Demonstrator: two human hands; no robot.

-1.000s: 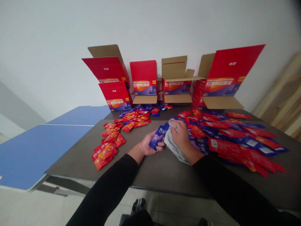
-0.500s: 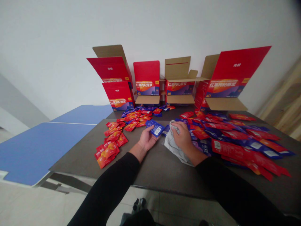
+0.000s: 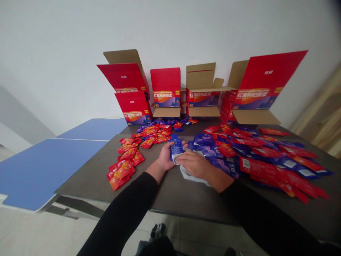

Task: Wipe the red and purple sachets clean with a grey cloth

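Observation:
A blue sachet [image 3: 176,146] with pale print is held upright in my left hand [image 3: 166,156], its fingers closed round the edge. My right hand [image 3: 195,164] is closed on a light grey cloth [image 3: 194,176] and presses part of it against the sachet's lower end. The rest of the cloth hangs beneath my right hand onto the dark table [image 3: 170,193]. Just behind and right of the cloth lie blue sachets [image 3: 213,151]. Left of my left hand, orange-red sachets [image 3: 121,170] lie in an overlapping row.
Open red cartons stand along the back: a stacked pair [image 3: 133,106] at left, two in the middle [image 3: 166,90] [image 3: 204,97], and a wide one [image 3: 255,94] at right. Red and blue sachet strips [image 3: 277,170] cover the right side. A blue table-tennis table [image 3: 58,160] adjoins on the left.
My right hand has moved left with the cloth, from beside the sachet onto its lower end. My left hand still holds the sachet, now turned more upright.

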